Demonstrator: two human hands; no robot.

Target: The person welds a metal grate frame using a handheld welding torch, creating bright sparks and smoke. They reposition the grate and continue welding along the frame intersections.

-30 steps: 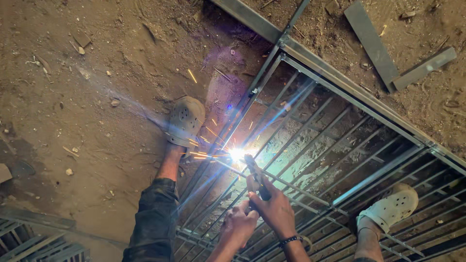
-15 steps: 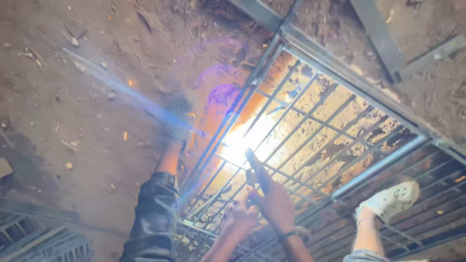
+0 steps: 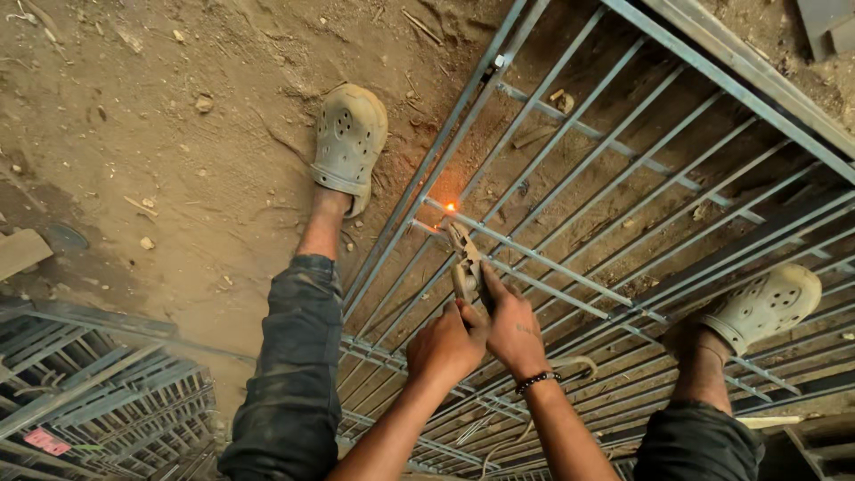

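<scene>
Both hands, right hand (image 3: 515,325) and left hand (image 3: 448,343), clamped on electrode holder (image 3: 465,263); tip apparently at glowing joint (image 3: 450,207) on steel grille (image 3: 623,232). Keep grip braced, steady.

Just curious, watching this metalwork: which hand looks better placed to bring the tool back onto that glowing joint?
Probably the right hand: it grips the welding holder aimed at the glowing weld spot; the left hand only steadies.

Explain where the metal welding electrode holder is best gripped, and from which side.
Probably the rear handle of the metal welding electrode holder, approached from the near end, where both the left hand and right hand sit. Its front jaws point at the glowing weld spot.
</scene>
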